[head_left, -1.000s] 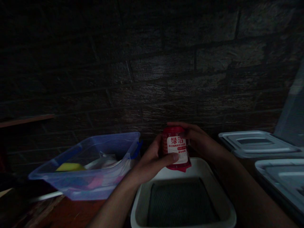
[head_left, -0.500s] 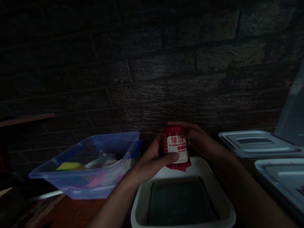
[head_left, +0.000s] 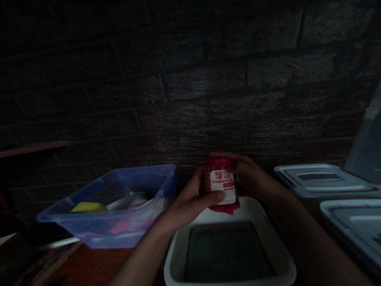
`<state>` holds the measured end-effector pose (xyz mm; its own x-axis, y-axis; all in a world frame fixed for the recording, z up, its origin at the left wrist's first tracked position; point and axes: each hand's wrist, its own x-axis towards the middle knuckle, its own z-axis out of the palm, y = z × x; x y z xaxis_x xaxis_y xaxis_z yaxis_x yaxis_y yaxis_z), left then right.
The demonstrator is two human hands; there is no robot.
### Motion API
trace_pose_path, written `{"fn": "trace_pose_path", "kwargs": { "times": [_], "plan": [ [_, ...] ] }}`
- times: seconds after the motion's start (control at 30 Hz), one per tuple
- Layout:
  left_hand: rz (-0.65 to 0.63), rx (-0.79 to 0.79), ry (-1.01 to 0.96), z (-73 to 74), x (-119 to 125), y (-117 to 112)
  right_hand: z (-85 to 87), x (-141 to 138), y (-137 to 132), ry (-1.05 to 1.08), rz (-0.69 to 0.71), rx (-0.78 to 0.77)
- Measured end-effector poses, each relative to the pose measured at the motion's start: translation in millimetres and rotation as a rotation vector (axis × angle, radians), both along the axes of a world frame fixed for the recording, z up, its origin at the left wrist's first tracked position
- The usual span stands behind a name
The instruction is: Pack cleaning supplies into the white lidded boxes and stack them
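A small roll of red garbage bags (head_left: 222, 186) with a white label in Chinese characters is upright between my hands, over the far rim of a white basin (head_left: 253, 208). My left hand (head_left: 198, 198) grips its left side, the thumb lying across the front of the label. On the other side, my right hand (head_left: 248, 171) curls round the upper right and back of the roll. Part of those right fingers is hidden behind it. Inside the basin lies a dark green, textured flat piece (head_left: 224, 254) whose kind I cannot make out.
To the left stands a clear bluish plastic bin (head_left: 104, 234) with a yellow item (head_left: 89, 207) and other things inside. Two lidded boxes (head_left: 324, 176) (head_left: 354, 216) stand at right. A dark brick wall (head_left: 190, 87) rises behind. A wooden ledge (head_left: 34, 148) juts in at far left.
Almost nothing differs. Both hands keep hold of the red roll in the same pose, and the view has shifted only very slightly.
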<state>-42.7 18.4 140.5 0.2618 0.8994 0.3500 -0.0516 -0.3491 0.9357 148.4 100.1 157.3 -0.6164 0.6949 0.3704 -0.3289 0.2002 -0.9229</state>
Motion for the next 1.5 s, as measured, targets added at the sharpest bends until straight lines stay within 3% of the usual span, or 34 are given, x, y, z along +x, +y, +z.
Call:
{"fn": "trace_pose_path", "kwargs": {
  "times": [1.5],
  "plan": [
    [-0.038, -0.041, -0.033, 1.0, -1, 0, -2.4, -2, 10, 0.02, 0.067, 0.034]
  ]
}}
